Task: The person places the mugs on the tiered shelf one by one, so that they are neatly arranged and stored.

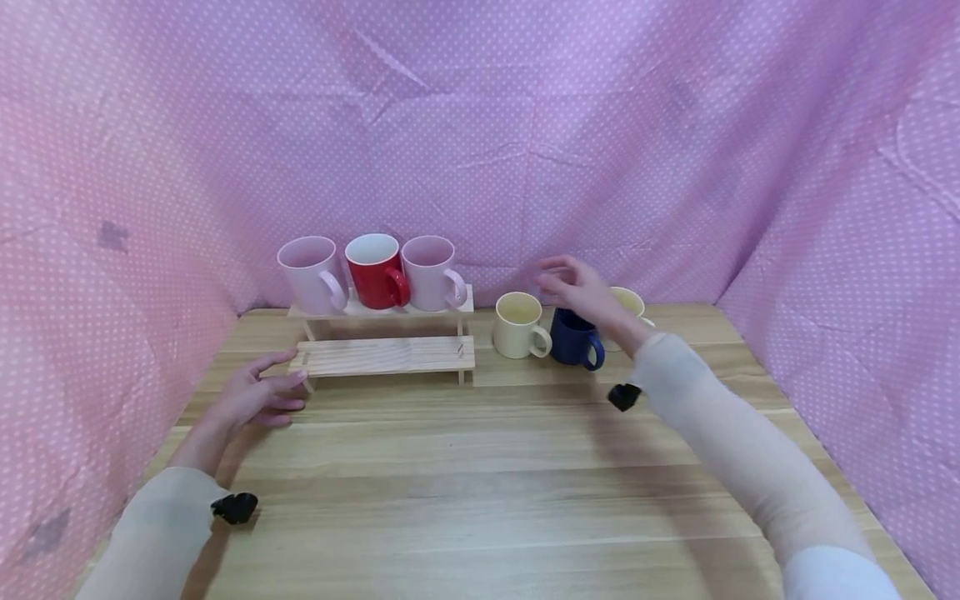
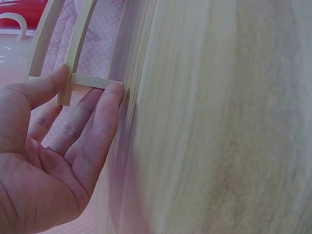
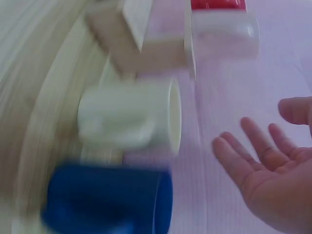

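My left hand (image 1: 251,396) is at the left end of a two-tier wooden rack (image 1: 390,357); in the left wrist view its thumb and fingers (image 2: 111,100) pinch the end of the lower tier by its leg. On the upper tier stand a pink mug (image 1: 306,279), a red mug (image 1: 371,279) with a white inside, and a second pink mug (image 1: 427,279). My right hand (image 1: 581,292), fingers apart and holding nothing, hovers above a dark blue mug (image 1: 572,343). A cream mug (image 1: 516,332) stands left of the blue one. Another cream mug (image 1: 628,302) is partly hidden behind my right hand and wrist.
The wooden table (image 1: 450,500) stretches in front of the rack and mugs. Pink dotted cloth (image 1: 480,150) hangs close behind them and down both sides. The lower tier bears no mug.
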The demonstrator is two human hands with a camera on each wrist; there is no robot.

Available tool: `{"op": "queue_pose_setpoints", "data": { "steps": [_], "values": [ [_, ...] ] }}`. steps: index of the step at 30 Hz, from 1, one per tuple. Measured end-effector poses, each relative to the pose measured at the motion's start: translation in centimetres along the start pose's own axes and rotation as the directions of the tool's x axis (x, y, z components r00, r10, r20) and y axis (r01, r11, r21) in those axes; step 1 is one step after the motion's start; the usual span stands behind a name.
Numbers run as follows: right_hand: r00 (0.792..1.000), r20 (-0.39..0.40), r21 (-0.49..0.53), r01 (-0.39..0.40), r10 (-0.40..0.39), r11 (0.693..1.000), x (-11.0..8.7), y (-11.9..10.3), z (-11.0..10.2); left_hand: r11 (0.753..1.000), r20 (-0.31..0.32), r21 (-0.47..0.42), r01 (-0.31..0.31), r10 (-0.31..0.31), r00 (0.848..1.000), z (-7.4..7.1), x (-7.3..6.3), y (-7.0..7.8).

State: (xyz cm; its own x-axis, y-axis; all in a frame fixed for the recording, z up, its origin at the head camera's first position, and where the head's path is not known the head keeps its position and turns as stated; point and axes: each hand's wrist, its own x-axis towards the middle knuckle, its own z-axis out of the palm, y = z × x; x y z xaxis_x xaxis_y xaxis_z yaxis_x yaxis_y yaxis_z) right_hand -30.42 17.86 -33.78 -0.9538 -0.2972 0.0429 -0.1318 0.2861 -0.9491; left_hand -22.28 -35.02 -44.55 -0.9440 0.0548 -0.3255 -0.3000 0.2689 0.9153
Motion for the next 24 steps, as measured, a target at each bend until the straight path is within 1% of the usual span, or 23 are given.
{"op": "queue_pose_setpoints", "data": {
  "steps": [2, 3, 6, 9, 11, 14, 17, 21, 24],
  "values": [
    [0.997, -0.067, -0.047, 0.045, -0.048, 0.998, -0.9, 0.9, -2.2, 1.0, -0.002, 0.006, 0.001, -0.001, 1.0, 0.0, 0.0, 0.2],
    [0.992, -0.106, -0.079, 0.065, -0.073, 0.995, -1.4, 1.4, -3.2, 1.0, -0.003, 0.007, 0.003, -0.003, 1.0, -0.1, 0.1, 0.3],
    [0.971, -0.212, -0.141, 0.086, -0.115, 0.986, -2.6, 3.2, -6.0, 1.0, -0.003, 0.013, 0.007, -0.007, 1.0, -0.1, 0.1, 0.6],
    [0.95, -0.282, -0.166, 0.087, -0.132, 0.982, -4.0, 5.1, -8.3, 1.0, 0.003, 0.014, 0.009, -0.009, 1.0, 0.0, 0.1, 0.9],
    [0.947, -0.299, -0.165, 0.066, -0.113, 0.984, -4.8, 6.4, -9.6, 1.0, 0.005, 0.015, 0.006, -0.006, 1.0, 0.0, 0.1, 1.0],
    [0.954, -0.294, -0.163, 0.009, -0.057, 0.987, -5.8, 8.4, -11.1, 1.0, 0.003, 0.016, -0.003, 0.003, 1.0, 0.1, 0.0, 1.0],
    [0.966, -0.259, -0.15, -0.063, 0.022, 0.987, -6.5, 10.2, -12.0, 1.0, 0.004, 0.016, -0.012, 0.012, 1.0, 0.2, 0.0, 0.9],
    [0.977, -0.185, -0.106, -0.128, 0.107, 0.986, -7.0, 12.2, -12.2, 1.0, 0.009, 0.006, -0.006, 0.006, 1.0, 0.3, -0.1, 0.5],
    [0.979, -0.147, -0.072, -0.152, 0.14, 0.986, -7.0, 13.4, -11.5, 1.0, 0.003, 0.003, 0.007, -0.007, 1.0, 0.2, -0.4, 0.5]
  ]
}}
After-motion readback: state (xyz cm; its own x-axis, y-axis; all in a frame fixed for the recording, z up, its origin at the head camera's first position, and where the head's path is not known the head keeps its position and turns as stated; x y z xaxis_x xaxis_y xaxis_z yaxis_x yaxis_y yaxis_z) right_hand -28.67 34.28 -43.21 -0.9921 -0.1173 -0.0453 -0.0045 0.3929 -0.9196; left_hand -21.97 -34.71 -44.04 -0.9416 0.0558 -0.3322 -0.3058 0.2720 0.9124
